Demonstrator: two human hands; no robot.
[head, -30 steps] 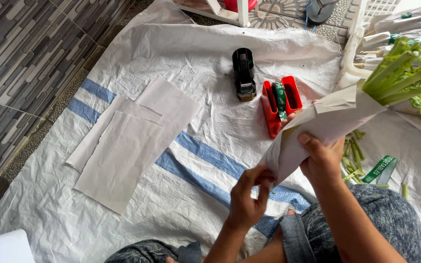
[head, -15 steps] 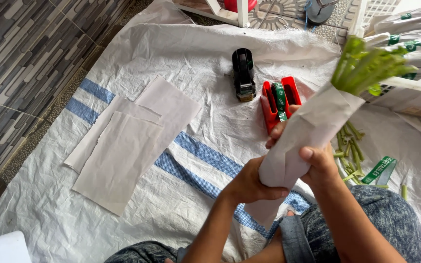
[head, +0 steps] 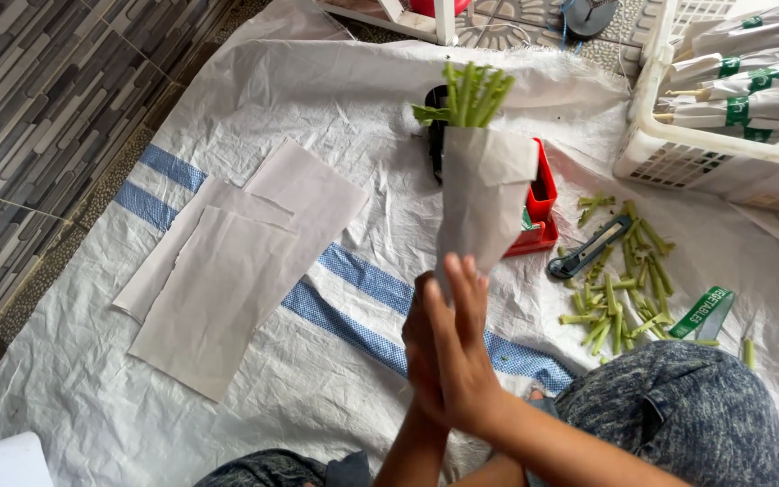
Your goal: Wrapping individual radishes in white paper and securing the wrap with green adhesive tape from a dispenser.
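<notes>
I hold a bundle of green stalks (head: 471, 90) upright, wrapped in a cone of white paper (head: 484, 194). My right hand (head: 458, 353) presses the paper's lower end from the near side with its fingers pointing up. My left hand (head: 416, 329) presses against it from behind, mostly hidden by the right. The stalk tips stick out of the top of the wrap. The paper's bottom end is hidden between my palms.
Loose white paper sheets (head: 236, 261) lie at the left on the white woven sheet (head: 317, 388). A red tape dispenser (head: 543, 194), a utility knife (head: 588, 253), cut stalk ends (head: 619, 293) and a green strip (head: 698, 311) lie at the right. A white basket (head: 705, 155) holds wrapped bundles (head: 750, 63).
The wrapped bundle swung from pointing up-right to standing upright in the middle. My hands moved from gripping its side to pressing together around its lower end.
</notes>
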